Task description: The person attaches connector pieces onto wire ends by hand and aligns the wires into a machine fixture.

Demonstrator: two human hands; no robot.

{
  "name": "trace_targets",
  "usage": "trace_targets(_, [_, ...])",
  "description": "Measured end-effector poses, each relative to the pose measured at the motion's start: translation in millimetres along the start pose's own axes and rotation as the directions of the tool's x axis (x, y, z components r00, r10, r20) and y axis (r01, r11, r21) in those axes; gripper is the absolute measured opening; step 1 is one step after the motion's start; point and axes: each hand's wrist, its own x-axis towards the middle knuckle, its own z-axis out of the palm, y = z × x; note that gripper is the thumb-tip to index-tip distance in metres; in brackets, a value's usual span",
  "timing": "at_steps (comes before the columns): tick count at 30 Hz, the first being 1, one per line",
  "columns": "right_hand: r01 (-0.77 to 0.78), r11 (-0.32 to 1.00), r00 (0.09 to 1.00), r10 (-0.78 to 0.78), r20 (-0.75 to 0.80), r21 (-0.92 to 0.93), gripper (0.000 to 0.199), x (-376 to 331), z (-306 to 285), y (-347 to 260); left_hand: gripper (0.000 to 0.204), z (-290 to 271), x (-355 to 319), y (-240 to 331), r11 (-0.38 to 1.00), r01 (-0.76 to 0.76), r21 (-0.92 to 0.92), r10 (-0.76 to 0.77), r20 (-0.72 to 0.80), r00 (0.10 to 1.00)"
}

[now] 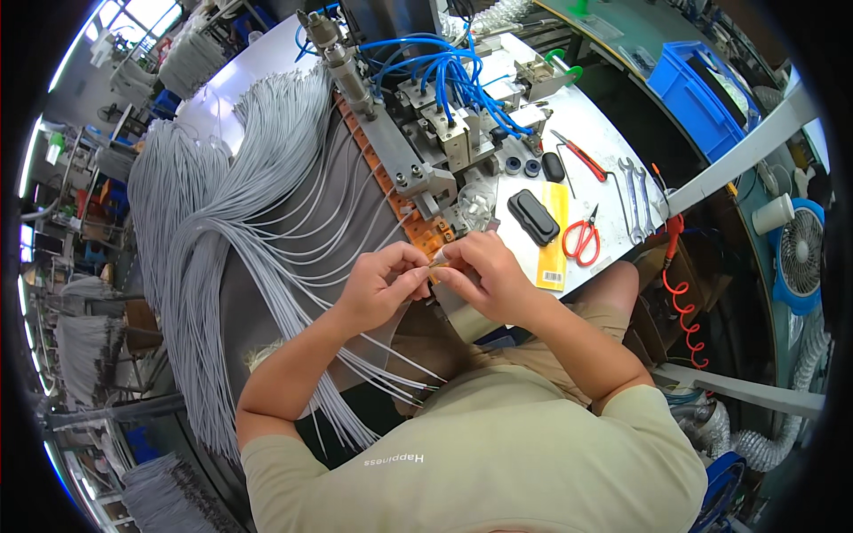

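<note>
My left hand (384, 282) and my right hand (487, 274) meet just in front of the machine, fingertips pinched together. Between them is something tiny with a yellowish tint, too small to make out. Right beyond my fingertips lies the near end of an orange toothed rail (425, 233). Thin grey cables (267, 244) fan out from a thick bundle on the left; some ends run along the rail and others pass under my left forearm. A small clear dish (475, 202) stands close beyond my right hand.
A metal machine (458, 133) with blue air tubes (435, 58) rises ahead. On the white tabletop at right are a black case (533, 217), a yellow card (554, 240), red scissors (582, 242), a red-handled tool (579, 155) and wrenches (635, 195). A red coiled hose (680, 311) hangs beyond the edge.
</note>
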Motion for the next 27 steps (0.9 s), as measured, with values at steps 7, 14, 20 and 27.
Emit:
trace_targets(7, [-0.112, 0.992, 0.993, 0.11, -0.029, -0.065, 0.013, 15, 7, 28, 0.015, 8, 7, 1, 0.847, -0.24, 0.475, 0.343, -0.142, 0.929])
trace_targets(14, [-0.571, 0.715, 0.794, 0.606, 0.049, 0.403, 0.017, 8, 14, 55, 0.022, 5, -12, 20, 0.775, -0.345, 0.53, 0.094, 0.443, 0.891])
trace_targets(20, [-0.656, 0.684, 0.748, 0.645, 0.156, 0.32, 0.02, 22, 5, 47, 0.018, 5, -13, 24, 0.768, -0.453, 0.453, -0.019, 0.723, 0.69])
trace_targets(27, [-0.665, 0.608, 0.717, 0.683, 0.142, 0.433, 0.022, 15, 19, 62, 0.015, 7, 0, 19, 0.909, -0.172, 0.38, 0.11, 0.179, 0.978])
